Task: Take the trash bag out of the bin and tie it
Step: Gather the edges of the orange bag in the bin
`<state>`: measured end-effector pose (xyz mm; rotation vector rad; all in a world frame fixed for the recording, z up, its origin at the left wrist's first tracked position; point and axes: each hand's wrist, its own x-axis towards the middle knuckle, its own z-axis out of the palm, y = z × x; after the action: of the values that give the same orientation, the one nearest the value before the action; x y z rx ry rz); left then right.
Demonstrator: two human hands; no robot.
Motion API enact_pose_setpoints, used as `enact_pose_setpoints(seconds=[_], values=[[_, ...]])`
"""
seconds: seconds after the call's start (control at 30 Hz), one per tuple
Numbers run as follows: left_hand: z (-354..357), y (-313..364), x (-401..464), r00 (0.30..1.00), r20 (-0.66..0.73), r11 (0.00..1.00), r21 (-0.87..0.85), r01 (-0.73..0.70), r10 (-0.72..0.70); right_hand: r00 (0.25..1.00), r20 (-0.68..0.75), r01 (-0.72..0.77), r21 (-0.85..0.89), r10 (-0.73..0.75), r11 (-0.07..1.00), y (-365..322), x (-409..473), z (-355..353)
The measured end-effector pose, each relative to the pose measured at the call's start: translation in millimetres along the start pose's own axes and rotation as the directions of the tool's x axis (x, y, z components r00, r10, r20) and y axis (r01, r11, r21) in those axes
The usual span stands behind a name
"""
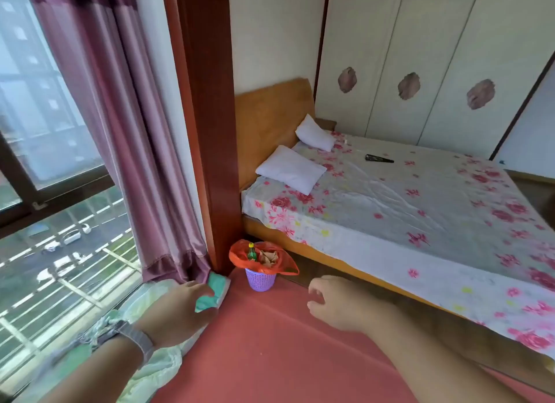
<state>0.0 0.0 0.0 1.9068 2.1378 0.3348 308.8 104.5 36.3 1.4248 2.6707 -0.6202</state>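
A: Nearest first, two bare forearms are reaching into view from the bottom edge. What is the left hand [177, 305] doing?

B: Left hand, with a grey-strapped watch [136, 341] on the wrist, is hovering over pale green bedding [144, 369] lying by the window. Fingers are loosely spread, gripping nothing. Its fingertips are sitting at a teal and white folded cloth [211, 294]; contact, can't tell.

A: Going left to right, what else?

B: Far left, a large dark-framed glass window [45, 126] is showing a street and parked cars below. Next, a mauve satin curtain [120, 132] is hanging down to the floor level, beside a dark red wooden pillar [207, 117].

A: And the task's things?

B: Small purple plastic lattice bin [260, 280] is standing upright on the red carpet [270, 342], just beside the pillar's foot and near the bed's corner. Red-orange plastic trash bag [240, 257] is sitting inside it, its rim folded out over the bin's edge. A green bottle with a yellow cap [251, 252] and crumpled brown paper [268, 257] are poking up inside the bag.

A: Right hand [333, 303]?

B: Hovering over the carpet, right of the bin and apart from it, fingers curled loosely inward, palm empty.

A: Rest of the right side?

B: Wooden-framed bed with a floral pink-on-white sheet [405, 210] is filling the right. Two white pillows [289, 169] are lying by the orange headboard [270, 123]. A dark slim object [379, 158] is lying on the sheet; what it is, can't tell. White panelled wardrobe doors [420, 57] are standing behind the bed.
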Motion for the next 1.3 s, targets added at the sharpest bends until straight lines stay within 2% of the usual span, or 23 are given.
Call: enact_pose_setpoints(seconds=[0.1, 0.27, 0.4, 0.67, 0.87, 0.97, 1.1, 1.3], values=[[-7.6, -36.8, 32.3, 1.0, 0.015, 1.0, -0.026, 0.013, -0.012, 0.999, -0.011, -0.031, -0.015, 0.031, 0.999, -10.6, 37.8, -3.8], [-21.3, -78.8, 83.2, 0.999, -0.04, 0.998, -0.056, 0.025, -0.027, 0.993, -0.103, -0.062, 0.015, 0.063, 0.998, -8.4, 97.5, -17.8], [-16.6, -93.9, 121.8, 0.999, -0.002, 0.998, -0.046, 0.042, -0.042, 0.993, -0.079, -0.083, 0.033, 0.086, 0.996, 3.1, 138.9, -18.5], [21.3, -83.2, 235.8, 0.988, 0.116, 0.993, -0.051, 0.109, -0.103, 0.994, 0.027, -0.106, 0.096, 0.103, 0.99, 61.2, 245.7, 1.6], [43.4, -68.0, 312.6, 0.935, 0.238, 0.957, -0.06, 0.285, -0.263, 0.989, 0.128, -0.091, 0.15, 0.072, 0.984, 118.1, 334.5, 0.7], [40.4, -57.7, 359.7, 0.925, 0.249, 0.948, -0.067, 0.312, -0.287, 0.99, 0.132, -0.062, 0.166, 0.04, 0.984, 139.6, 382.9, -16.9], [36.1, -46.8, 414.5, 0.928, 0.194, 0.923, -0.159, 0.35, -0.318, 0.991, 0.132, -0.061, 0.204, 0.034, 0.977, 160.8, 437.7, -41.5], [35.8, -58.5, 469.6, 0.898, 0.247, 0.891, -0.187, 0.414, -0.365, 0.981, 0.186, -0.092, 0.234, 0.048, 0.968, 174.8, 486.3, -43.6]])
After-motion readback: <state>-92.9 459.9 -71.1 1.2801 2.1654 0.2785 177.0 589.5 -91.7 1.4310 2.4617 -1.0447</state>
